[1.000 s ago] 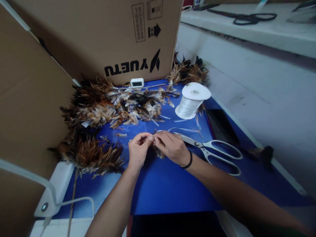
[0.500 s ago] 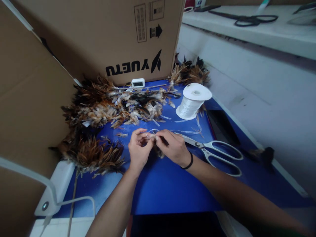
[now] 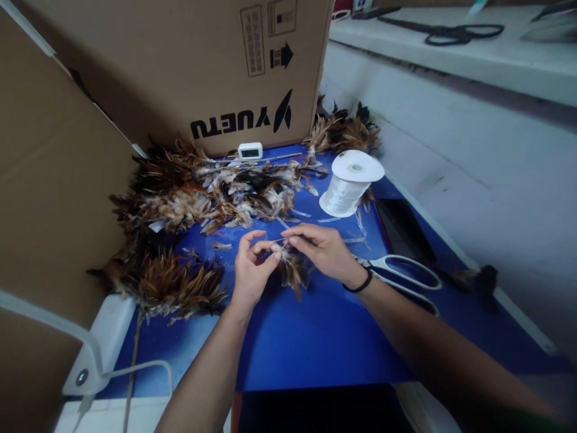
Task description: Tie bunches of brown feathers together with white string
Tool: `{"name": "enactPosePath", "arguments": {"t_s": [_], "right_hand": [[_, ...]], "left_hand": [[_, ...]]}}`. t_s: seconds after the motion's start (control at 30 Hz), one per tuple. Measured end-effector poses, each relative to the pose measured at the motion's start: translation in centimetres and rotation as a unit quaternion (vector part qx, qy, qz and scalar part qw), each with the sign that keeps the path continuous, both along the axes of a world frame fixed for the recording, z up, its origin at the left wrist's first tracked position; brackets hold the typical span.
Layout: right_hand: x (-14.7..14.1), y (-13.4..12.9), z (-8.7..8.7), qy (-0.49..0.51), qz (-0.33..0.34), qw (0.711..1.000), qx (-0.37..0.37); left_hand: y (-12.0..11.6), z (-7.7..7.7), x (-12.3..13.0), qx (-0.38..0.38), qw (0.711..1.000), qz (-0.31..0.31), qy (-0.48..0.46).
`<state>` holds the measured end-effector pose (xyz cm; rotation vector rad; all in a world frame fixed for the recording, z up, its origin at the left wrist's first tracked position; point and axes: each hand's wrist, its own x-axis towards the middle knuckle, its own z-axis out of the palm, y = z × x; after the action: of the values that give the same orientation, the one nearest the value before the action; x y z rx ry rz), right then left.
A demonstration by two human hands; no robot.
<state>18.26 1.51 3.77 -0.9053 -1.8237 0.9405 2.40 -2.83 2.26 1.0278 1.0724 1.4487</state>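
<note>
My left hand (image 3: 256, 264) pinches the pale base of a small bunch of brown feathers (image 3: 294, 270), whose tips hang toward the lower right. Thumb and fingers of my right hand (image 3: 322, 248) are closed on a thin strand (image 3: 278, 240) stretched between the two hands; it looks like ribbon or thread, too fine to be sure. Behind my right wrist lie white-handled scissors (image 3: 408, 270), their blades mostly hidden by that hand. Beyond the hands stands a spool of white ribbon (image 3: 349, 183), with cut clear strips (image 3: 329, 220) near it.
Piles of brown and black feathers (image 3: 180, 204) cover the left and back of the blue table (image 3: 315, 343). A small white digital clock (image 3: 250, 151) sits before a cardboard box (image 3: 234, 72). At right lies a dark flat device (image 3: 403, 228); black scissors (image 3: 446, 35) rest on a ledge.
My right hand has moved to the right, away from my left fingers, drawing the strand out. The feather bunch now shows more fully below the hands.
</note>
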Motion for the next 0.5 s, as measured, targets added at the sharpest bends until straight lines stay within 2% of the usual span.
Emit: {"name": "enactPosePath", "arguments": {"t_s": [0.13,0.27,0.4,0.5], "right_hand": [[0.6,0.2,0.9,0.008,-0.012,1.0,-0.015],[0.9,-0.1,1.8,0.003,-0.029,1.0,0.003],[1.1,-0.6,2.3,0.026,0.021,0.999,-0.034],[1.2,-0.6,2.3,0.079,0.066,0.99,-0.101]], "left_hand": [[0.1,0.1,0.1,-0.024,0.999,-0.024,-0.008],[0.0,-0.1,0.3,-0.015,0.998,0.0,0.055],[0.0,-0.7,0.0,0.046,0.986,0.048,0.155],[0.1,-1.0,-0.5,0.087,0.97,0.088,0.21]]}}
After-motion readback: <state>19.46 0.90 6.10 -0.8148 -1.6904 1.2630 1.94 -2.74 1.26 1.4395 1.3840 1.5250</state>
